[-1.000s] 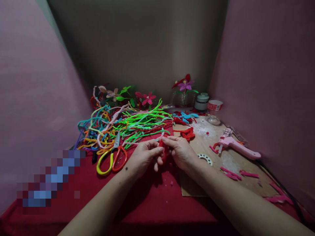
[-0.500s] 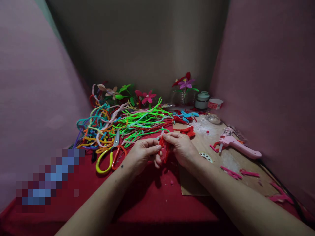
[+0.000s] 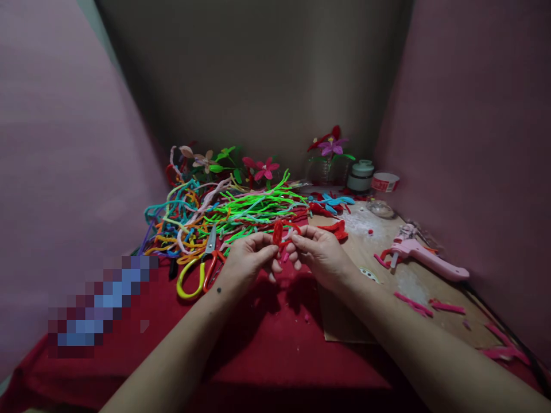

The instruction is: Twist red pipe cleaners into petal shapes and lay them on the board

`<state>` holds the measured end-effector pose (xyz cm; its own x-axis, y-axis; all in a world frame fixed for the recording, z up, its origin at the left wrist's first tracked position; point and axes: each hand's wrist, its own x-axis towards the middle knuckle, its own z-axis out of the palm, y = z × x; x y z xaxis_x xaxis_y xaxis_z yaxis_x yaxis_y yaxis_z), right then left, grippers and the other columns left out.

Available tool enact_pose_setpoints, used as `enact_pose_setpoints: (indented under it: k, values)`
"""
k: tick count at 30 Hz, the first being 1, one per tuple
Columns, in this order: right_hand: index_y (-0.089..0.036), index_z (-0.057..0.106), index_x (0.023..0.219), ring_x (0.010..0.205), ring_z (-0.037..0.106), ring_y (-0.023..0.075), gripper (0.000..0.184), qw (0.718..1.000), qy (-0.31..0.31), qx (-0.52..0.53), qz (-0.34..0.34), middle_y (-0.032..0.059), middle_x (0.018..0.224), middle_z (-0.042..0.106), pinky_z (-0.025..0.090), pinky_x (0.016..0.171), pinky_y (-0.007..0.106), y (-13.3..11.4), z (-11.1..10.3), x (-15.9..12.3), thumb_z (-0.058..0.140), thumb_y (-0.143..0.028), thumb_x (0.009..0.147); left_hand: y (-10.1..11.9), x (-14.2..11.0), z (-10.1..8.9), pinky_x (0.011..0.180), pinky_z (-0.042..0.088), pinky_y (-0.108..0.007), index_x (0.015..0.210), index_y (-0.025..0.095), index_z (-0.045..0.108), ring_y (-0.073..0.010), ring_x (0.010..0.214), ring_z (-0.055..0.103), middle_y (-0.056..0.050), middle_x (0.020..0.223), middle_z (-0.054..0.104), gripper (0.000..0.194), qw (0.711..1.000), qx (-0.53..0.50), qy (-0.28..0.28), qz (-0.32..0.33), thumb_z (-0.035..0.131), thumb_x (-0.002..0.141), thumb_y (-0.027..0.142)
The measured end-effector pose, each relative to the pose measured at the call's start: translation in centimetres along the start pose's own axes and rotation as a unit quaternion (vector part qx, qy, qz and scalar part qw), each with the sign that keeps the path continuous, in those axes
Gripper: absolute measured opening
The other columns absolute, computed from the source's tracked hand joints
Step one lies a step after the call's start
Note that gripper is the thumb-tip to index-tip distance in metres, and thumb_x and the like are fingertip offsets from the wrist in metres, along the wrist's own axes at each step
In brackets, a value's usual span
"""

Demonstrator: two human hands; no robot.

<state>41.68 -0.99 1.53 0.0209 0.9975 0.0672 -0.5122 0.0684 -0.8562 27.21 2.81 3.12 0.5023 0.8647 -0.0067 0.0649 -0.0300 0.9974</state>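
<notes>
Between my two hands is a red pipe cleaner [image 3: 278,232], bent into a narrow loop on the left with a curved length running to the right. My left hand [image 3: 253,256] pinches the loop's lower end between thumb and fingers. With thumb and forefinger, my right hand [image 3: 316,252] grips the curved part; its exact end is hidden by the fingers. Both hands are raised over the red cloth [image 3: 275,350]. Scissors [image 3: 202,269] with a yellow and a red handle lie just left of my left hand.
Many coloured pipe cleaners [image 3: 253,201] are heaped behind my hands. At right, a pink glue gun [image 3: 426,258] rests on a brown board [image 3: 344,327] with pink scraps [image 3: 447,307]. Pipe-cleaner flowers [image 3: 266,168], a lidded jar [image 3: 360,175] and a tape roll [image 3: 385,182] stand at the back.
My hands have moved slightly apart and up, and the red pipe cleaner now shows as a loop with a curved length between them. The whole view has shifted a little.
</notes>
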Motion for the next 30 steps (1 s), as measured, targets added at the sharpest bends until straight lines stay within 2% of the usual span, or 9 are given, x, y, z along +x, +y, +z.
enact_pose_setpoints:
  k: [4, 9, 12, 17, 20, 23, 25, 30]
  values:
    - [-0.014, 0.051, 0.069, 0.046, 0.055, 0.0098, 0.023, 1.0, 0.008, -0.011, -0.022, 0.0024, 0.059, 0.063, 0.04, 0.038, 0.019, 0.2, 0.0, 0.2, 0.068, -0.03, 0.065, 0.0, -0.1, 0.4, 0.037, 0.047, -0.024, 0.077, 0.013, 0.053, -0.0121, 0.041, 0.056, 0.001, 0.055, 0.06, 0.016, 1.0, -0.01, -0.005, 0.01, 0.061, 0.069, 0.024]
    - [-0.017, 0.05, 0.07, 0.047, 0.054, 0.0114, 0.02, 0.99, 0.037, -0.118, -0.065, -0.0001, 0.057, 0.06, 0.042, 0.042, 0.023, 0.5, 0.2, -0.2, 0.063, -0.032, 0.07, 0.1, -0.2, 0.6, 0.037, 0.047, -0.022, 0.077, 0.013, 0.052, -0.0111, 0.04, 0.055, 0.002, 0.051, 0.058, 0.012, 1.0, 0.017, 0.0, 0.02, 0.058, 0.07, 0.022]
    - [-0.017, 0.053, 0.07, 0.05, 0.052, 0.0113, 0.015, 0.962, 0.048, -0.239, -0.125, 0.0002, 0.059, 0.059, 0.04, 0.047, 0.024, 0.6, 0.2, -0.6, 0.057, -0.031, 0.076, 0.1, -0.2, 0.7, 0.036, 0.045, -0.021, 0.076, 0.014, 0.052, -0.0105, 0.038, 0.053, 0.004, 0.047, 0.055, 0.01, 0.998, 0.043, 0.023, 0.027, 0.057, 0.07, 0.02]
    - [-0.019, 0.055, 0.064, 0.054, 0.048, 0.0118, 0.013, 0.888, 0.057, -0.404, -0.213, 0.0003, 0.057, 0.055, 0.034, 0.054, 0.025, 0.6, 0.6, -1.4, 0.054, -0.023, 0.077, -0.2, -0.3, 0.9, 0.036, 0.043, -0.02, 0.072, 0.016, 0.05, -0.011, 0.038, 0.054, 0.005, 0.047, 0.054, 0.007, 0.994, 0.079, 0.055, 0.06, 0.056, 0.069, 0.018]
    - [-0.019, 0.054, 0.063, 0.053, 0.046, 0.0115, 0.014, 0.876, 0.055, -0.427, -0.216, -0.0002, 0.057, 0.054, 0.033, 0.054, 0.025, 0.7, 0.8, -1.5, 0.053, -0.019, 0.077, -0.6, -0.3, 1.0, 0.035, 0.041, -0.019, 0.074, 0.017, 0.05, -0.0101, 0.039, 0.053, 0.006, 0.052, 0.054, 0.007, 0.99, 0.092, 0.066, 0.087, 0.055, 0.07, 0.017]
    - [-0.019, 0.051, 0.059, 0.051, 0.044, 0.0107, 0.017, 0.873, 0.061, -0.431, -0.217, -0.0016, 0.053, 0.05, 0.031, 0.053, 0.025, 0.8, 0.8, -1.4, 0.054, -0.018, 0.075, -0.8, -0.4, 1.2, 0.036, 0.042, -0.019, 0.08, 0.017, 0.052, -0.0093, 0.041, 0.055, 0.005, 0.061, 0.058, 0.009, 0.99, 0.092, 0.056, 0.096, 0.055, 0.071, 0.018]
    - [-0.019, 0.05, 0.056, 0.05, 0.042, 0.0103, 0.019, 0.883, 0.061, -0.417, -0.209, -0.0023, 0.051, 0.049, 0.031, 0.052, 0.024, 0.8, 0.7, -1.2, 0.055, -0.018, 0.074, -0.8, -0.4, 1.4, 0.036, 0.043, -0.02, 0.081, 0.017, 0.052, -0.0099, 0.042, 0.055, 0.004, 0.063, 0.059, 0.011, 0.992, 0.079, 0.041, 0.087, 0.055, 0.071, 0.018]
    - [-0.017, 0.058, 0.064, 0.049, 0.046, 0.0098, 0.012, 0.952, 0.045, -0.286, -0.098, -0.0016, 0.055, 0.054, 0.034, 0.047, 0.023, 0.3, 0.3, -0.6, 0.059, -0.026, 0.071, -0.2, -0.3, 1.2, 0.037, 0.045, -0.022, 0.082, 0.015, 0.053, -0.0111, 0.039, 0.054, 0.005, 0.049, 0.055, 0.012, 0.997, 0.056, 0.031, 0.051, 0.055, 0.072, 0.02]
